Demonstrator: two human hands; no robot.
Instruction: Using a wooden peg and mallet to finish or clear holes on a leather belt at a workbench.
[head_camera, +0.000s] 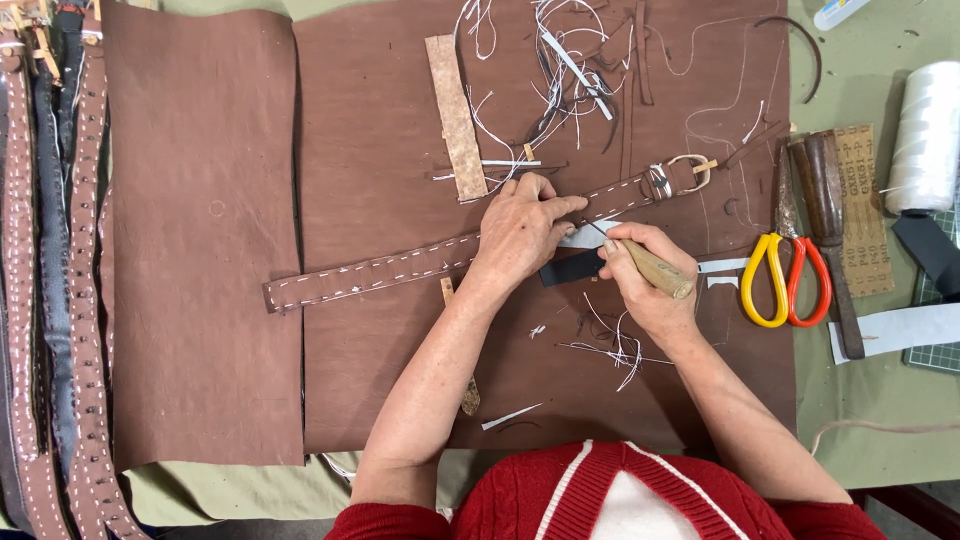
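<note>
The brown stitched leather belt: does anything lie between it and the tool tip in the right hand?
Nothing visible: the right hand aims the wooden-handled awl at the brown stitched leather belt, beside the left hand pressing it.

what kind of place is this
Most likely a leatherworking bench. The left hand pins a stitched brown belt on leather sheets, the right hand grips a wooden-handled awl, with scissors and a thread spool nearby.

left hand (520, 232) pins belt (400, 268), right hand (645, 280) grips awl (655, 268)
</note>
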